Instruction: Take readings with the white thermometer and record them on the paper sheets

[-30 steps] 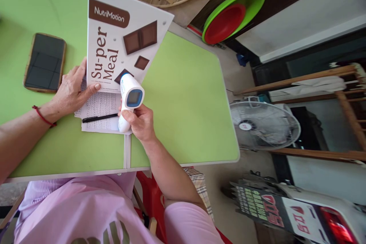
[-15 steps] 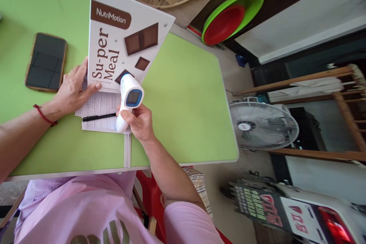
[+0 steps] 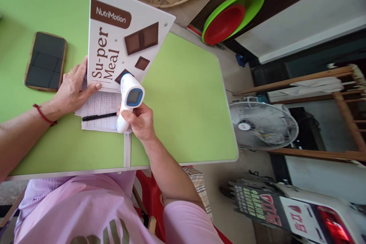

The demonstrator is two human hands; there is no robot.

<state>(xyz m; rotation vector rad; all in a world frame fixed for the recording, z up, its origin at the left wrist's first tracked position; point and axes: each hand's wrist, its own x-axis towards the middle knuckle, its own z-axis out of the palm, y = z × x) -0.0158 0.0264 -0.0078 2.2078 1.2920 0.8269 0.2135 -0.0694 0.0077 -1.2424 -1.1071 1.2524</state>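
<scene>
My right hand is wrapped round the handle of a white infrared thermometer, its blue-framed screen turned toward me. The thermometer's head overlaps the lower edge of a white box printed "NutriMotion Su-per Meal" with chocolate pieces. My left hand grips the box's lower left corner, thumb on the front face and fingers along the left side. Beneath both hands lie handwritten sheets, partly hidden by the box. A black pen rests on the sheets, its right end reaching the thermometer handle.
A phone in a brown-edged case lies on the green table left of the box. Beyond the table stand a fan, green and red basins, a wooden rack and a scooter. A red chair is below the table edge.
Almost nothing differs. The thermometer and my right hand have shifted very slightly to the right; the left hand stays on the box.
</scene>
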